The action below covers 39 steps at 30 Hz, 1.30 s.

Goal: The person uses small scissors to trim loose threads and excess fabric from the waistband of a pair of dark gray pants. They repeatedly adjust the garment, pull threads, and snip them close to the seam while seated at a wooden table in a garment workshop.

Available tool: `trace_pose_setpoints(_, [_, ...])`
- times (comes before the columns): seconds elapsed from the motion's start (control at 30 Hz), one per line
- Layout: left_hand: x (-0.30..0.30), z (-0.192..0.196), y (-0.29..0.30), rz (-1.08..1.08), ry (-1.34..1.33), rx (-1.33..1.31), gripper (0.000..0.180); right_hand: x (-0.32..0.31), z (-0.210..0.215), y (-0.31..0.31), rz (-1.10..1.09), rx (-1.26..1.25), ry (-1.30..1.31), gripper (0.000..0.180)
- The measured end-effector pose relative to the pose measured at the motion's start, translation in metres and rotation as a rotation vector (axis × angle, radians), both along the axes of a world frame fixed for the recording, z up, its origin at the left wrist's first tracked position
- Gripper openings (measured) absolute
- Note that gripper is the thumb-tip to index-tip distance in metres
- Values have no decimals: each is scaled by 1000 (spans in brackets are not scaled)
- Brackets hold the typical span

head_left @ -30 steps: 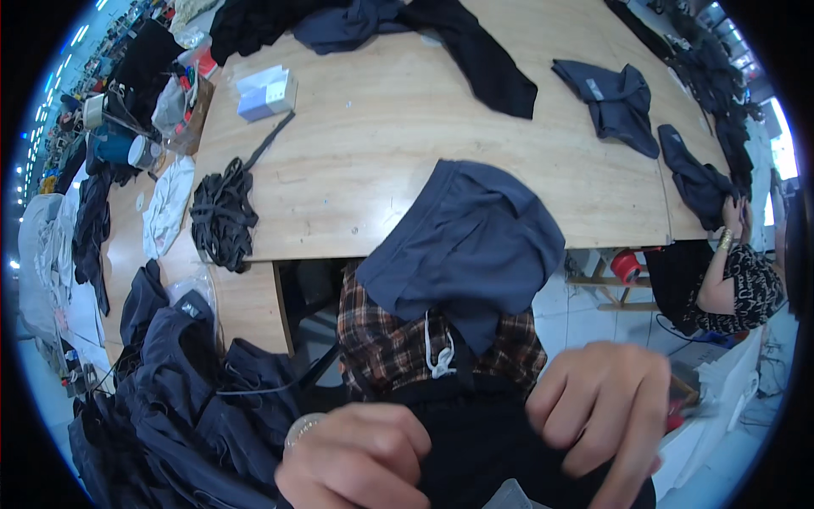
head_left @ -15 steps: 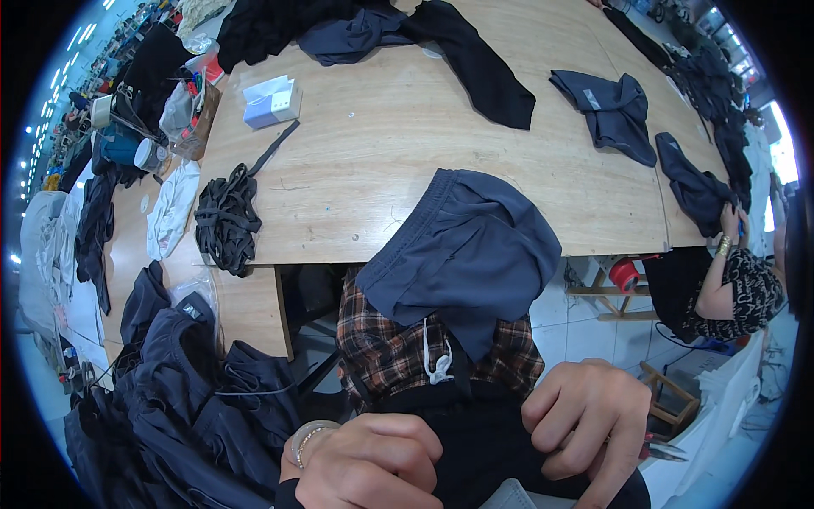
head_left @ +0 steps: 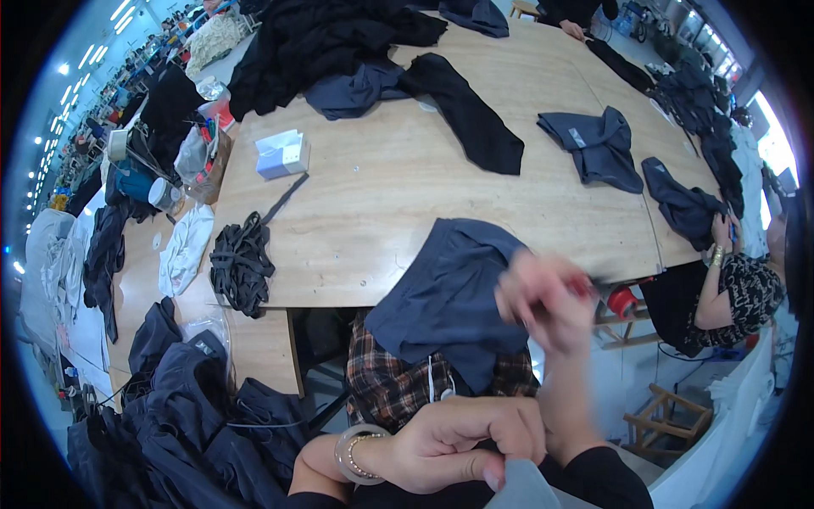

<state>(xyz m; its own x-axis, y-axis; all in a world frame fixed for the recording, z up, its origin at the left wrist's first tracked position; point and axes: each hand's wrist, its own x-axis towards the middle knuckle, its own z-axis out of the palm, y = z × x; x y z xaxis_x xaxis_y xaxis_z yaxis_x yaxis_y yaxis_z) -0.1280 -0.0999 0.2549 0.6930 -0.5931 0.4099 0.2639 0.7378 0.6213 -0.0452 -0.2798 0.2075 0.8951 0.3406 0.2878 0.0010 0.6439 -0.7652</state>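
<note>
Low in the picture, my left hand point(head_left: 462, 443) is closed, with its thumb pressed to the fingers. What it pinches, if anything, is hidden. Its thumb is beside a pale grey piece point(head_left: 527, 487) at the lower edge. My right hand point(head_left: 549, 304) is raised to the right and smeared by motion. Its fingers curl around red-handled snips point(head_left: 582, 286), whose dark tip points right. Beneath that hand, a dark blue-grey garment point(head_left: 441, 284) with a gathered waistband drapes from the table edge over plaid cloth point(head_left: 390, 373) on my lap.
On the wooden table point(head_left: 339, 229) are a tissue box point(head_left: 282, 158), a heap of dark straps point(head_left: 242, 265) and several dark garments point(head_left: 593, 148). More dark garments point(head_left: 186, 424) pile up at lower left. A co-worker's hand point(head_left: 721, 231) touches cloth at right. A wooden stool point(head_left: 670, 420) stands below.
My right hand has risen up and away from my body, carrying the snips. My left hand has moved right and turned, its thumb now showing. The view has tilted up slightly.
</note>
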Motion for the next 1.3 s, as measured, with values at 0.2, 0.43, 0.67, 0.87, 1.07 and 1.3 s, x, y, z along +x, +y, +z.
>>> trace_pose_setpoints(0.2, [9, 20, 9, 240, -234, 205, 30, 105, -97, 26, -13, -915, -191, 25])
trace_pose_setpoints(0.43, [47, -150, 118, 903, -63, 1406, 34, 149, -142, 47, 347, -1612, -615, 28])
trace_pose_setpoints(0.67, [44, -202, 96, 573, 23, 1199, 58, 155, -15, 18, 467, -1159, -182, 13])
trace_pose_setpoints(0.87, [95, -93, 139, 306, 98, 795, 43, 189, 76, -68, 405, -1074, -177, 28])
trace_pose_setpoints(1.07, [151, -72, 162, 459, -12, 1153, 27, 202, 38, -36, 183, -1292, -220, 21])
trace_pose_setpoints(1.3, [135, -66, 150, 577, -273, 1414, 30, 170, 11, -50, 43, -1370, -317, 15])
